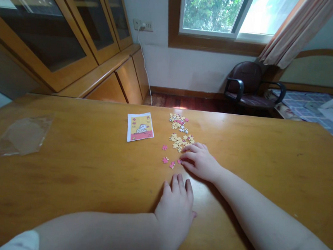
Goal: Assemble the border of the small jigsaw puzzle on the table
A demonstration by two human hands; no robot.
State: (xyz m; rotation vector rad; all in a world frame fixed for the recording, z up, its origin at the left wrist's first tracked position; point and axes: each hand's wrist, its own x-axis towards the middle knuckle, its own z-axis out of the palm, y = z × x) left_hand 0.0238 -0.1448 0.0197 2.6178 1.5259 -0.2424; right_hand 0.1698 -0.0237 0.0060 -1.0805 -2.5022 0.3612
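Observation:
Small jigsaw puzzle pieces lie in loose groups on the wooden table (91,180). Yellow pieces (179,141) are heaped just beyond my right hand (199,161), and a mixed pile (177,121) with white and pink ones sits farther back. Several pink pieces (165,160) are scattered left of that hand. My right hand rests with fingers spread, its fingertips at a pink piece (179,161) and the edge of the yellow heap. Nearer to me, my left hand (175,203) lies on the bare tabletop, fingers stretched out, holding nothing.
A picture card (140,127) with a cartoon animal on yellow and pink lies left of the pieces. At the far left is a clear plastic bag (22,135). Beyond the table stand a glass-door cabinet (73,54) and an office chair (247,85).

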